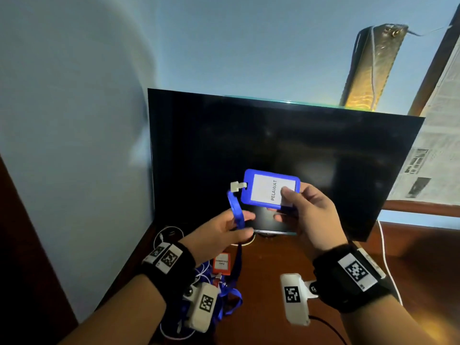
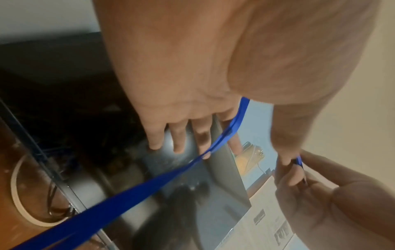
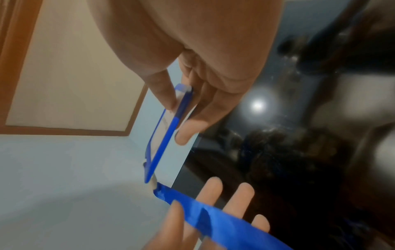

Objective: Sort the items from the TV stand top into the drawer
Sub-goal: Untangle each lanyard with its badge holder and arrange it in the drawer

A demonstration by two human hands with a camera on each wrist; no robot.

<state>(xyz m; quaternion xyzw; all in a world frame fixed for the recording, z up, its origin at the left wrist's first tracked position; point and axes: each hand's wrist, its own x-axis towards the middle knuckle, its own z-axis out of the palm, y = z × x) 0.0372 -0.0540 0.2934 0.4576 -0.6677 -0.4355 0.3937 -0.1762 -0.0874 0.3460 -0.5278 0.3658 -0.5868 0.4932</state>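
- Progress looks early: blue badge holder (image 1: 270, 190) is lifted off the desk (image 1: 273, 260) and held in the air in front of the TV screen (image 1: 273, 150); not in any drawer yet.
- Right hand (image 1: 308, 212) grip: thumb on the white card face, fingers behind, pinching the holder's right end; the right wrist view shows the same pinch (image 3: 171, 121).
- Left hand (image 1: 224, 230) grip: blue lanyard (image 1: 236, 215) runs between thumb and fingers, with the thumb closing on it; the other fingers are fairly straight in the left wrist view (image 2: 181, 135).
- Lanyard trails down from the white clip (image 1: 236, 186) through the left hand to the desk, so it is not gathered yet.
- Still left on the desk, near left: orange badge holder (image 1: 221, 263), a heap of blue lanyards (image 1: 231, 300) and white cables (image 1: 164, 236).
- Drawer is not in view in any picture; cannot tell if it is open.
- In the way: the trailing strap runs into the heap below and may snag or drag the other items; the TV base (image 1: 268, 234) sits just behind.
- Around: papered window at far right (image 1: 438, 135), dark bag hanging on the wall (image 1: 373, 68), white cable on the right of the desk (image 1: 385, 260).
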